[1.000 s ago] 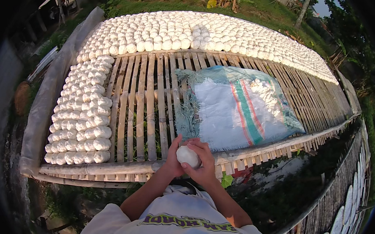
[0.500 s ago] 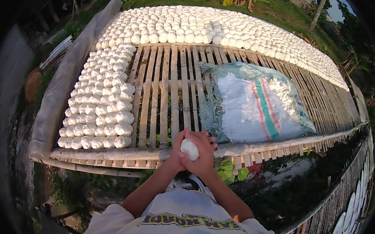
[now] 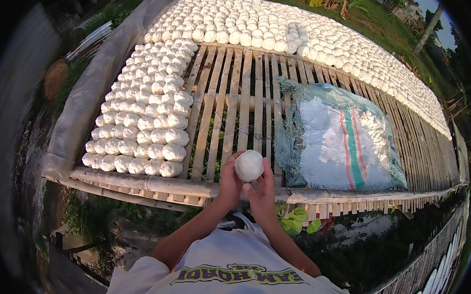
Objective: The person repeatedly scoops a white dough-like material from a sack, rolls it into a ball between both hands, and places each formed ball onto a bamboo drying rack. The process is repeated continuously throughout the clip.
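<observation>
A round white ball (image 3: 249,165) of dough-like stuff is held up between both hands, just above the near edge of a slatted bamboo rack (image 3: 243,103). My left hand (image 3: 230,183) cups it from the left and below. My right hand (image 3: 261,193) supports it from underneath with the fingers pointing up. Many similar white balls (image 3: 144,126) lie in close rows on the left part of the rack and along its far side (image 3: 293,33).
A woven plastic sack (image 3: 344,136) with white lumps in it lies flat on the right half of the rack. Bare slats run down the middle. A plastic sheet (image 3: 87,97) hangs along the left edge. Grass lies beyond, dark wet ground below.
The view has shifted so the rack sits further right and closer. The ball has risen a little and turned between my hands.
</observation>
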{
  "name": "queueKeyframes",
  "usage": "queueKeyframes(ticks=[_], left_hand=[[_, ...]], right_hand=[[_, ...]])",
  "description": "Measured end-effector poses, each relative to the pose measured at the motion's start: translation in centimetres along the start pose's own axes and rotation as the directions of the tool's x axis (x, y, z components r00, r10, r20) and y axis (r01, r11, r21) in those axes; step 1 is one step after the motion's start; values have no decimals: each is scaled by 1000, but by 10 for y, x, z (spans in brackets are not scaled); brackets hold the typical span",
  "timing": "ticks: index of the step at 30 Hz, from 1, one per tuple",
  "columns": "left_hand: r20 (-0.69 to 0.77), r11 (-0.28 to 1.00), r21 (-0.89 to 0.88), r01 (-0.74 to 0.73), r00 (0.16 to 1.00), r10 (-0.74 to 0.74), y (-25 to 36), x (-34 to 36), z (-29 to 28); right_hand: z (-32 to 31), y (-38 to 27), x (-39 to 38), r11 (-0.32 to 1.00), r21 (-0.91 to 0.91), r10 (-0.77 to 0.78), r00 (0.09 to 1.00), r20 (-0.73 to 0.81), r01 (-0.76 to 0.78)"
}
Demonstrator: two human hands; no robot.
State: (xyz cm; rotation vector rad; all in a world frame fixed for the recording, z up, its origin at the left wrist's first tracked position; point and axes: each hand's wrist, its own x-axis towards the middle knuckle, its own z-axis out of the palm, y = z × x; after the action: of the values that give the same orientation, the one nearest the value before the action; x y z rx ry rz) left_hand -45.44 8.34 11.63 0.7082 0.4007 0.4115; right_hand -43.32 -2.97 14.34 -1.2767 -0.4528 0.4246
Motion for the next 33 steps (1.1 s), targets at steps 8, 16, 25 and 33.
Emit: queueKeyframes(ticks=[8, 16, 25, 33], left_hand=[[207, 194, 944, -266, 938, 277, 27, -9, -98], [137, -41, 991, -131, 929, 343, 25, -2, -142], [-91, -3, 996, 94, 976, 199, 31, 12, -136], [-216, 85, 975, 204, 965, 151, 19, 11, -143]], right_hand=[[-22, 50, 77, 772, 411, 558, 827, -70, -485], [31, 108, 209, 831, 139, 539, 842, 38, -538], [134, 208, 392, 904, -186, 407, 908, 104, -384], [206, 281, 463, 948, -306, -37, 986, 162, 86]])
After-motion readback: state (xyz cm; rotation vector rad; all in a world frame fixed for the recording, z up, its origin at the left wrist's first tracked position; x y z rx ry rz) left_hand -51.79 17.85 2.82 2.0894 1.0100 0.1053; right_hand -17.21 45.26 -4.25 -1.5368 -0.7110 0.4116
